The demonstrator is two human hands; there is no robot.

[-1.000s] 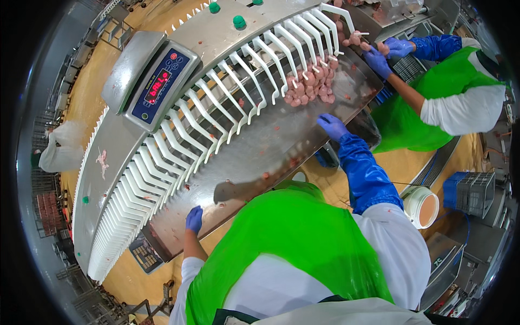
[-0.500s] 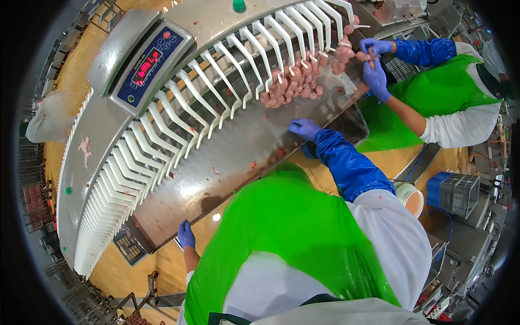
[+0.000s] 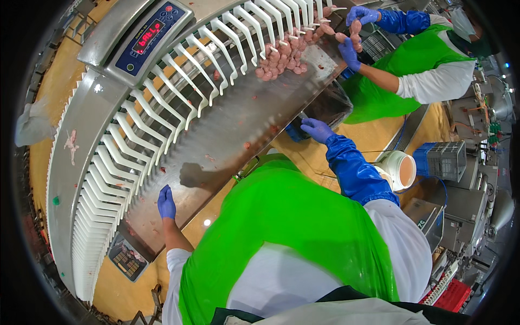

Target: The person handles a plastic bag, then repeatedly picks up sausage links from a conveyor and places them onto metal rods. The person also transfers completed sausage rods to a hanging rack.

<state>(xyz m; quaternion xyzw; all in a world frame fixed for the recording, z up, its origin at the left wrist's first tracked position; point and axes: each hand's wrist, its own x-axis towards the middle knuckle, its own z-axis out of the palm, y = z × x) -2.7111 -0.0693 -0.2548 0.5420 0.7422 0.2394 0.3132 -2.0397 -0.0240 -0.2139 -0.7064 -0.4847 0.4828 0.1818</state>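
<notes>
My left hand point(image 3: 167, 202), in a purple glove, is open over the near edge of the steel trough point(image 3: 216, 157), fingers stretched out and holding nothing. My right hand point(image 3: 318, 130), also gloved and with a blue sleeve, is just outside the trough's near edge. Its fingers are bent together, and a small greyish piece shows at their tips; I cannot make out what it is. Beyond it, a pile of pink linked sausages point(image 3: 279, 60) lies in the trough beneath white hooks point(image 3: 238, 30). My green apron point(image 3: 292, 216) is close to the trough.
At the far right a co-worker point(image 3: 417, 65) holds sausage links point(image 3: 355, 35) in both gloved hands. A display unit point(image 3: 149, 38) stands behind the curved row of hooks. A white bucket point(image 3: 402, 169) and a blue-grey crate point(image 3: 441, 160) are to the right. A dark bin point(image 3: 331, 103) adjoins the trough.
My left hand has risen from below the trough's edge to over it. My right hand has drawn back off the edge. The co-worker has lifted the sausage links. The view has shifted.
</notes>
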